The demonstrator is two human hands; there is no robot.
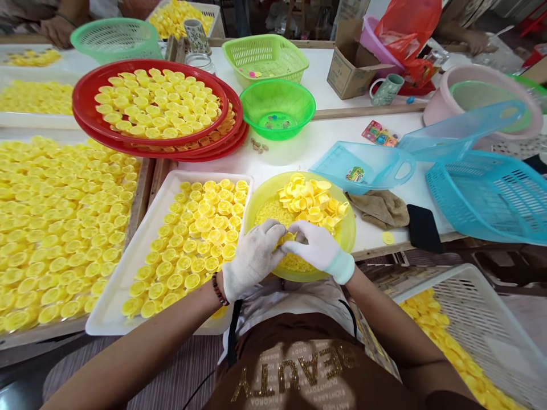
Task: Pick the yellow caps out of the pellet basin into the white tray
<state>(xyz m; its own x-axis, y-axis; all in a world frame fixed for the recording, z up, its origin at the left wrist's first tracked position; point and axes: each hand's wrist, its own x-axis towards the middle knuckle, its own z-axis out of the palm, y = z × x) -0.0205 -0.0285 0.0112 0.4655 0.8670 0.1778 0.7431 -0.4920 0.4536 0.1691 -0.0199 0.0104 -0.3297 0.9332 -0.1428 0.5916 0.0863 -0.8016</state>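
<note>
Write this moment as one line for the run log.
left hand: gloved, over yellow bowl; right hand: gloved, close to left; grip: unclear; bowl: small yellow bits, yellow cup-shaped pieces; white tray: round yellow parts

brown top (294,326): "BEAUTY", gold, upside down | small print (318,386) on it: unclear | sticker (355,173) on blue scoop (335,160): illegible

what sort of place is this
Probably a small workshop handling plastic parts: lots of alike yellow pieces lie in a white tray and stacked red trays, and another person's hand shows at the far left.
</note>
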